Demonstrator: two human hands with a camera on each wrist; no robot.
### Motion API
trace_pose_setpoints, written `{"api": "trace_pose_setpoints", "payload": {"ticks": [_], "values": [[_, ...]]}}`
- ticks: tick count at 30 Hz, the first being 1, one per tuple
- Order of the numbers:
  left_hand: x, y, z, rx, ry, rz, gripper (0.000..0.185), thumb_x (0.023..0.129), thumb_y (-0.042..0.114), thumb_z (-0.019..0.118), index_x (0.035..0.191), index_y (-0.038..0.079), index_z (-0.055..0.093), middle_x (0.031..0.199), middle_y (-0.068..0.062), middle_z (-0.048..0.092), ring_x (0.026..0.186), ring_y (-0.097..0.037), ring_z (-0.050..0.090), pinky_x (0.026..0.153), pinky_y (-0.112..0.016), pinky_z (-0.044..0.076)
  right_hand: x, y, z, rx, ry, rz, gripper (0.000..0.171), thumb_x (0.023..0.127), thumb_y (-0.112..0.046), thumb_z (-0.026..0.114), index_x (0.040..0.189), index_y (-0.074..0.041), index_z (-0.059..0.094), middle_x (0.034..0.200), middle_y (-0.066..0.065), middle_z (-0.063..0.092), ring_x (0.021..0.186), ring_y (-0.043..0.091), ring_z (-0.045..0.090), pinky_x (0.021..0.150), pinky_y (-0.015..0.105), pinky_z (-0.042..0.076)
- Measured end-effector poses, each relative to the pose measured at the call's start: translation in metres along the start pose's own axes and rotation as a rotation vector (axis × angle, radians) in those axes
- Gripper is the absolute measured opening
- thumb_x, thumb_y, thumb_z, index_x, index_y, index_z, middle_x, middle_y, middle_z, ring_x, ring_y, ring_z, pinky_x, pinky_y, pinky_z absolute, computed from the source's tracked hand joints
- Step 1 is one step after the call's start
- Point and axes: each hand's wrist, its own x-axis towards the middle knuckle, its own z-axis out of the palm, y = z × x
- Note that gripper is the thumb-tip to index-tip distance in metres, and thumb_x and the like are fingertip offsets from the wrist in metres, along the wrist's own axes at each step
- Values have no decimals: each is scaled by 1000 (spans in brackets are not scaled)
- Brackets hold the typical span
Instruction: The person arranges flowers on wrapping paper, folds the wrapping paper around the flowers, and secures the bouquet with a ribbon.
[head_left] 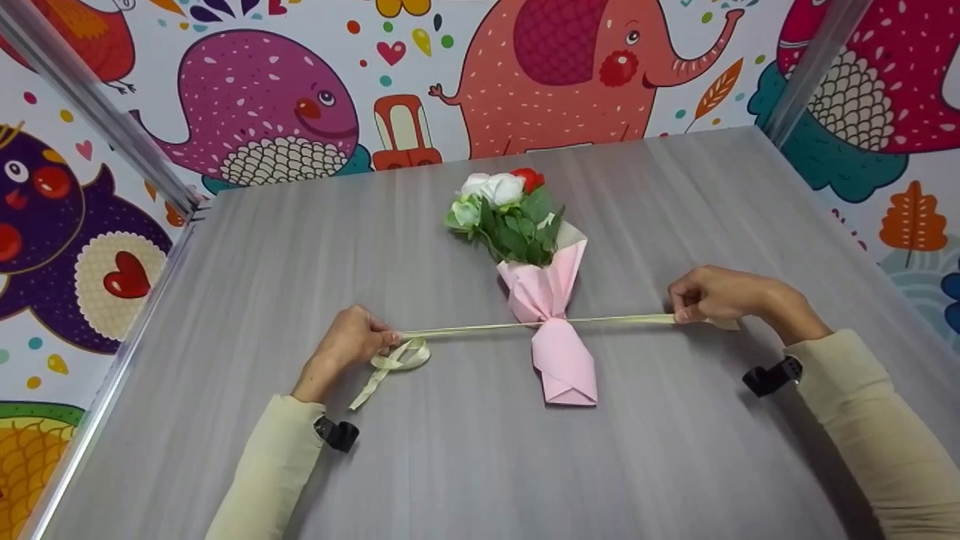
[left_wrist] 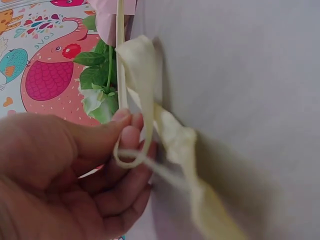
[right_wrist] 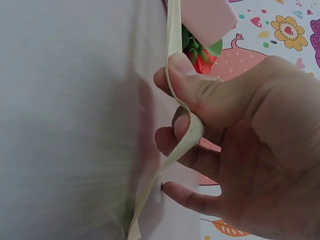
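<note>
A bouquet of white, pale green and red flowers [head_left: 493,189] with green leaves lies on the table, wrapped in pink paper [head_left: 566,364]. Across the paper's narrow waist runs a cream ribbon [head_left: 465,330], stretched nearly straight to both sides. My left hand [head_left: 352,337] pinches it between thumb and fingertips at the left; a loose looped tail [left_wrist: 175,137] hangs past those fingers. On the right, my right hand [head_left: 712,292] pinches the other stretch between thumb and forefinger, and a short end [right_wrist: 165,165] trails below. Both hands are well apart from the paper.
The grey wood-grain table [head_left: 420,465] reaches back to walls printed with cartoon animals. A metal rail [head_left: 127,337] borders its left side. A small black device [head_left: 337,433] sits at the left wrist, and another black device [head_left: 772,376] at the right.
</note>
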Motion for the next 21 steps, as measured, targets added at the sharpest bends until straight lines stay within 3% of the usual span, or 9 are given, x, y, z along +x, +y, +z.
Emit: {"api": "trace_pose_setpoints", "payload": {"ticks": [12,19,21], "values": [[-2,8,2,29,9,-53,18,94,12,69,96,-3,79,86,-14,77,66,-10,59,58,-20,44,3,-5,5,-87,10,47,13,90,-16,73,78,-13,68,69,-3,61,67,12,48,64,28,39],[-8,23,2,100,-22,-44,17,94,13,69,91,-1,79,79,-9,74,64,-12,54,56,-21,40,1,-15,5,-109,5,77,7,90,-16,73,85,-11,73,77,-2,69,69,11,52,65,29,41],[-11,28,2,116,-37,-47,18,93,17,71,91,1,79,83,-8,75,67,-13,55,59,-23,42,0,-21,4,-148,23,95,6,91,-19,72,89,-13,75,83,-3,73,73,11,56,71,35,42]]}}
